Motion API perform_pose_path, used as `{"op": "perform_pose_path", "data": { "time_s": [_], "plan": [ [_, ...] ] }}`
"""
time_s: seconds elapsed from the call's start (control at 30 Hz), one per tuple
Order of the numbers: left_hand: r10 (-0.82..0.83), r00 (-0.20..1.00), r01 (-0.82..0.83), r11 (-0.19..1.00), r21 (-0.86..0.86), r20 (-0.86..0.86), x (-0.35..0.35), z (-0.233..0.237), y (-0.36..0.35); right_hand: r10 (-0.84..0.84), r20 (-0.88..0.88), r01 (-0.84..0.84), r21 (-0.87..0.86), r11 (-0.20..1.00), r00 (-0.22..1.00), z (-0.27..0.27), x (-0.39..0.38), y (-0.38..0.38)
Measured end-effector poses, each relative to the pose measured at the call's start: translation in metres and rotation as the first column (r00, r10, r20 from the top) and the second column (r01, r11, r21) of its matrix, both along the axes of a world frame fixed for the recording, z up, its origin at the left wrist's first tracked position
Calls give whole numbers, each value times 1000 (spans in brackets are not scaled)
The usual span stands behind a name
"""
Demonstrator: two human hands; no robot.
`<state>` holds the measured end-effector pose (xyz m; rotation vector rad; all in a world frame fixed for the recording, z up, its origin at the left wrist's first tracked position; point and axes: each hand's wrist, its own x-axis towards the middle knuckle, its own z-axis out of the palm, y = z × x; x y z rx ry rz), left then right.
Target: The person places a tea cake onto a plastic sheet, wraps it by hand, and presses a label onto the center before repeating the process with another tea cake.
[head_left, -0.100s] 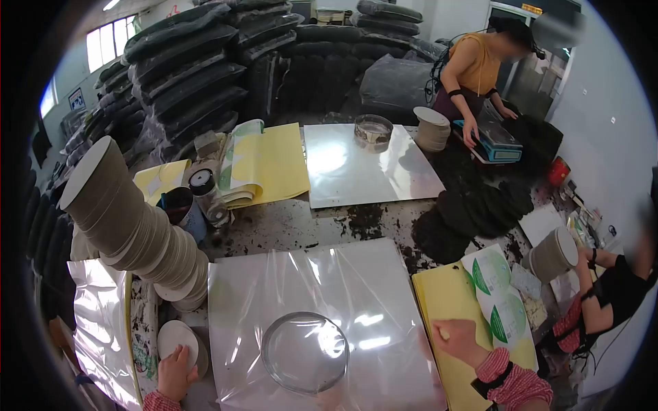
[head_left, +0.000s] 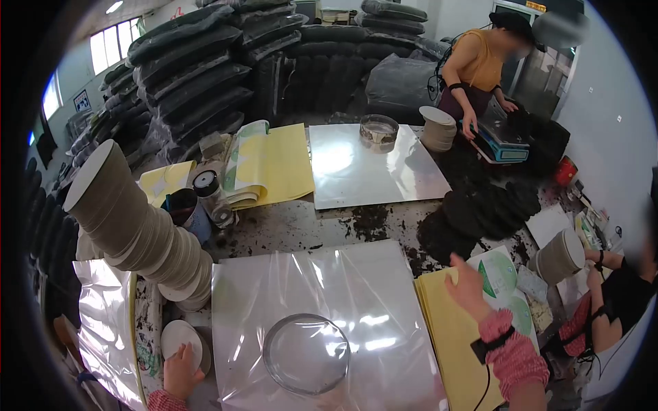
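Note:
My left hand [head_left: 182,372] rests its outstretched fingers on the top disc of a short stack of round grey paper discs [head_left: 179,337] at the lower left. My right hand [head_left: 469,289] is raised over the yellow sheets [head_left: 439,308], fingers apart with nothing between them. Just beyond it lie dark, flat round cakes [head_left: 445,233] in an overlapping row. Between my hands, a clear round metal-edged ring [head_left: 306,392] sits on a stack of transparent film sheets [head_left: 253,294]. Round green-and-white labels [head_left: 504,264] are printed on the sheet beside my right wrist.
A tall leaning stack of discs [head_left: 137,219] stands at the left, beside a cup [head_left: 195,222] and a jar [head_left: 214,198]. A shiny board [head_left: 363,181] carries another ring [head_left: 379,137]. One person works at a blue scale [head_left: 504,152]; another person's arm [head_left: 606,291] is at the right.
My right hand has moved up and away from me, its fingers opening from a curled shape. My left hand stays on the disc stack.

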<state>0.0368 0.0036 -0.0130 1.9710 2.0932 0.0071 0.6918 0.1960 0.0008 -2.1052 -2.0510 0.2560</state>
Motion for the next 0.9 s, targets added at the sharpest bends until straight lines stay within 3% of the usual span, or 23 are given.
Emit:
{"op": "perform_pose_path", "data": {
  "time_s": [0.03,0.07,0.1,0.17,0.2,0.27,0.3,0.33,0.37,0.43,0.5,0.53,0.6,0.63,0.7,0.73,0.8,0.83,0.9],
  "plan": [
    [11,999,-11,1000,10,-37,-4,4,1,-20,74,-3,298,954,997,-36,23,45],
    [27,997,-26,999,19,-71,-8,8,0,-115,171,34,419,907,978,-47,31,82],
    [37,995,-35,999,24,-95,-12,15,1,-198,207,87,449,889,958,-55,36,108],
    [24,997,-17,995,96,-73,-9,21,1,-299,326,179,350,919,897,-81,69,140],
    [25,996,-17,995,98,-86,3,32,-1,-299,315,183,349,919,901,-84,82,144],
    [125,990,-106,967,231,-69,61,55,-2,-239,11,210,438,874,971,-84,95,152],
    [-78,995,98,917,387,-68,93,57,2,-230,-149,274,565,779,962,-64,82,143],
    [-271,958,280,805,523,-96,127,62,8,-225,-140,265,556,788,964,-50,78,135],
    [-458,878,457,714,530,-140,162,71,15,-153,-197,245,629,737,968,-41,74,127],
    [-637,771,582,703,408,-3,190,31,23,-49,-296,253,706,662,954,-32,65,112],
    [-608,749,553,792,258,263,202,26,22,30,-406,290,702,650,913,-34,76,107],
    [-593,762,540,804,249,260,201,32,29,140,-531,302,657,690,836,-19,63,94],
    [-688,721,691,704,161,-83,201,46,45,253,-698,324,581,747,670,-7,41,78],
    [-680,729,682,713,161,-76,204,36,53,257,-696,312,579,753,671,1,24,68],
    [-711,696,718,688,104,-103,208,0,81,99,-936,432,247,867,337,15,-18,52],
    [-705,700,714,692,108,-109,211,-8,86,108,-936,426,252,869,335,21,-35,46],
    [-706,702,712,699,70,-86,214,-26,84,221,-975,222,221,950,24,30,-64,25],
    [-712,699,712,702,-30,-71,213,-40,86,201,-979,215,203,955,32,36,-76,11],
    [-699,715,694,714,-91,-24,216,-39,93,156,-980,39,152,988,-124,55,-100,-8]
  ]
}}
